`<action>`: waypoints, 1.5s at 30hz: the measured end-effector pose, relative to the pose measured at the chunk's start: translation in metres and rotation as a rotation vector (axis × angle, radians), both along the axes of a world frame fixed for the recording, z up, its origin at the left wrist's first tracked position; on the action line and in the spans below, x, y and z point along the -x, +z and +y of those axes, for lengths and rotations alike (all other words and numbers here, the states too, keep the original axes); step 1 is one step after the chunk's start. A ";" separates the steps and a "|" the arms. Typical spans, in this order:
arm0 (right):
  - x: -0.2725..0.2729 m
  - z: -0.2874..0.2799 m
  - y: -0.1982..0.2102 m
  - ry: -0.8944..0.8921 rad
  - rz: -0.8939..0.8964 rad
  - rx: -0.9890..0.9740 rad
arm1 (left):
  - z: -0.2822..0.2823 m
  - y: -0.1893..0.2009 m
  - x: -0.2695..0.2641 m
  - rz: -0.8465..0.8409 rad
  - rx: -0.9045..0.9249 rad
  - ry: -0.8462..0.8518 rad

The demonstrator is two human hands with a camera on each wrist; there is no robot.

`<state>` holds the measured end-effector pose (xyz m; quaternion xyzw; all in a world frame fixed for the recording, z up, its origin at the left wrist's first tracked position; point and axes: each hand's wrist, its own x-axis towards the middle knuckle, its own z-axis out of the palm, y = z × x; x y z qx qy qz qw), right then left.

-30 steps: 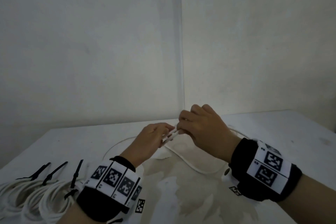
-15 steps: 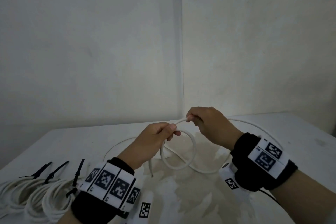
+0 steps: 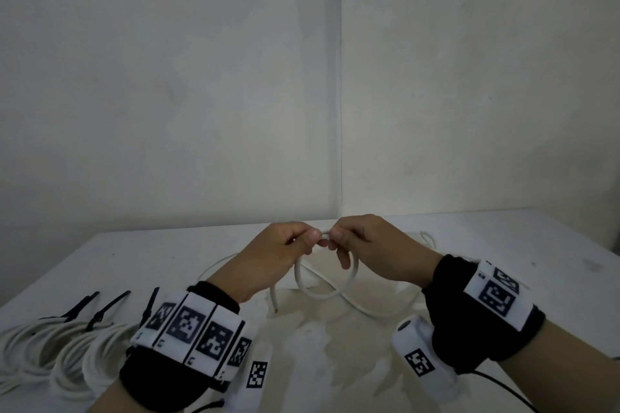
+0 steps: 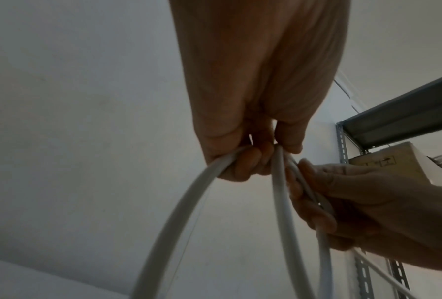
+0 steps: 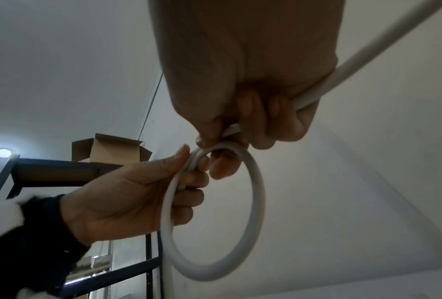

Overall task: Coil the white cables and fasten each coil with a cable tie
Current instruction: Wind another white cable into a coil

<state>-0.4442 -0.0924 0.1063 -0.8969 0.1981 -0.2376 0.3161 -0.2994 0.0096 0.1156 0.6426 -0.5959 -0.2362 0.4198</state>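
Cable [image 3: 327,292] hangs in one loop above the table [image 3: 503,261], its top pinched where my left hand [image 3: 275,255] and right hand [image 3: 372,250] meet. Left fingers [image 4: 248,161] clamp the crossing so the loop holds; right fingers [image 5: 273,125] curl on the feed. Finished coils [image 3: 60,355] with black ties [image 3: 107,307] sit near left.

- A white table [image 3: 503,245] is set against two pale walls [image 3: 167,94] meeting in a corner.
- Above the table, a metal shelf [image 5: 61,172], a cardboard box [image 5: 107,149] and a ceiling lamp [image 5: 3,152] are seen.
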 end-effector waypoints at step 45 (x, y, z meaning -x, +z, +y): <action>0.000 -0.005 0.001 -0.182 -0.213 -0.140 | 0.009 -0.017 0.004 0.124 0.156 0.144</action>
